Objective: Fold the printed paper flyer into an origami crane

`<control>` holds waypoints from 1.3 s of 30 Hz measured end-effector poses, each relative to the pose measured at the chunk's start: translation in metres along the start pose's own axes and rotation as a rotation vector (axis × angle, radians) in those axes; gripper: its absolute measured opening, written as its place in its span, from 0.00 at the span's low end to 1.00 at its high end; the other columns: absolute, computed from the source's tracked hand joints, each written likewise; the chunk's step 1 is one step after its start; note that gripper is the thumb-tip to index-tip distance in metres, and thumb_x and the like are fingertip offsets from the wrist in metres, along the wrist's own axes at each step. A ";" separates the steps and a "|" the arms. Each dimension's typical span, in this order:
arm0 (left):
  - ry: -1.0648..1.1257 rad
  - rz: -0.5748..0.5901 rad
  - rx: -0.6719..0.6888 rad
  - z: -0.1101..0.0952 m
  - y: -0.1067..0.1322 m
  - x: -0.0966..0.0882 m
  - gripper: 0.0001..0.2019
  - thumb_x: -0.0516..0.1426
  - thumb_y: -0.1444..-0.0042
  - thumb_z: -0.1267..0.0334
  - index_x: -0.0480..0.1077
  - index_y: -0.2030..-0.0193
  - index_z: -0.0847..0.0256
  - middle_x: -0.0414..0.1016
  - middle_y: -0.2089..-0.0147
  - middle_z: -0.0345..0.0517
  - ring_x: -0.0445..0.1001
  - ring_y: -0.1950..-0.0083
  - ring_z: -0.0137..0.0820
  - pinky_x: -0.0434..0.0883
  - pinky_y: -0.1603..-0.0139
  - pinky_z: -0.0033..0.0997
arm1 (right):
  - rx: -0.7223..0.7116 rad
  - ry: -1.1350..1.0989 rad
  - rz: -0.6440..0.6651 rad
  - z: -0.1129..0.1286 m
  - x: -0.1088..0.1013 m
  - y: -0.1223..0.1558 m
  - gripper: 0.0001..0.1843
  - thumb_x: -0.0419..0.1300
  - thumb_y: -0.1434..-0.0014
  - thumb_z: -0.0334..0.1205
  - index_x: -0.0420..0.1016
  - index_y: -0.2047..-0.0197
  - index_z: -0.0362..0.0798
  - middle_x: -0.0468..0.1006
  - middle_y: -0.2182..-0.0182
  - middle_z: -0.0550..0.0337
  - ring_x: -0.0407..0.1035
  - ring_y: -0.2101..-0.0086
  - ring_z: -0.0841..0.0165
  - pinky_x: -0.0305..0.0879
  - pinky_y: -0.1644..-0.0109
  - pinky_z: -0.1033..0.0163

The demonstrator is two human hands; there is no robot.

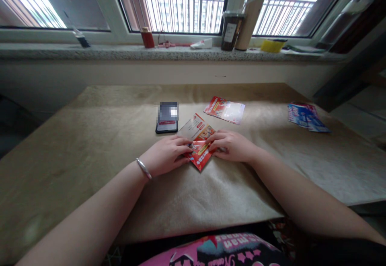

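"Two hands, one printed leaflet point(202, 160). Location?"

"Middle of the bench point(96, 145), between both hands, corner towards the wearer. Cream upper part, bright red lower part, meeting along a crosswise line."

"Writing on it?"

"White characters on the red, a yellow band, small dark lines on the cream; all too small to read with certainty."

"Other lettering?"

"Black shirt point(217, 254), pink print, letters 'man' legible, stars beneath. Dark jar point(232, 31) on the windowsill point(120, 54), white label, wording unreadable. Phone point(167, 127) just beyond the left hand, screen mostly pixelated."

"Left hand point(171, 153)?"

"Half curled, fingertips touching the leaflet's left side. Silver bracelet point(144, 168) at the wrist. Pinching or merely pressing: cannot tell."

"Right hand point(232, 146)?"

"Fingers bent, tips on the leaflet's right side, close to the crosswise line. Firmness of grasp likewise impossible to tell."

"Further paper stock?"

"One red-and-white leaflet point(224, 110), beyond the right hand. Several blue-and-red printed papers point(306, 117), overlapping, well apart at far right; lettering illegible."
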State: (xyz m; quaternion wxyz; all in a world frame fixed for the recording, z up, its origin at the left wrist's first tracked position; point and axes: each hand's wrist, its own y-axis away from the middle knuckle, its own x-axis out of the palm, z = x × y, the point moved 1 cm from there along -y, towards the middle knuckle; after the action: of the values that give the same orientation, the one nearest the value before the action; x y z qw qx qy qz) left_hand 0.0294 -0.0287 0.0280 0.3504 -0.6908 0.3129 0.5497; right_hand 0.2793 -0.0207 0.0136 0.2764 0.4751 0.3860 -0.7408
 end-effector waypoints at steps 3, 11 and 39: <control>0.025 0.012 0.003 0.000 0.000 0.002 0.11 0.54 0.40 0.60 0.73 0.54 0.56 0.71 0.44 0.46 0.70 0.47 0.35 0.68 0.45 0.38 | -0.030 -0.054 0.019 0.003 0.000 -0.002 0.08 0.59 0.46 0.32 0.77 0.64 0.51 0.79 0.56 0.60 0.71 0.56 0.66 0.66 0.50 0.60; 0.080 0.057 -0.009 -0.002 -0.001 -0.002 0.07 0.55 0.41 0.63 0.72 0.59 0.59 0.74 0.50 0.45 0.72 0.49 0.34 0.70 0.48 0.35 | 0.017 -0.115 0.025 0.008 0.000 -0.004 0.08 0.57 0.47 0.30 0.76 0.66 0.50 0.80 0.61 0.59 0.71 0.58 0.66 0.67 0.52 0.61; -0.016 -0.027 -0.253 -0.018 -0.002 0.000 0.17 0.50 0.40 0.47 0.74 0.62 0.55 0.74 0.59 0.44 0.71 0.57 0.36 0.69 0.58 0.34 | 0.259 -0.224 -0.034 0.010 0.013 -0.014 0.06 0.57 0.45 0.31 0.75 0.66 0.47 0.78 0.66 0.57 0.70 0.64 0.67 0.64 0.59 0.64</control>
State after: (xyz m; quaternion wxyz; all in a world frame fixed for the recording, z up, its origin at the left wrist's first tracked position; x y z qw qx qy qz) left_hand 0.0411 -0.0421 0.0308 0.2701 -0.7292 0.2289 0.5856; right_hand 0.2584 -0.0221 0.0088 0.2417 0.4146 0.2623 -0.8372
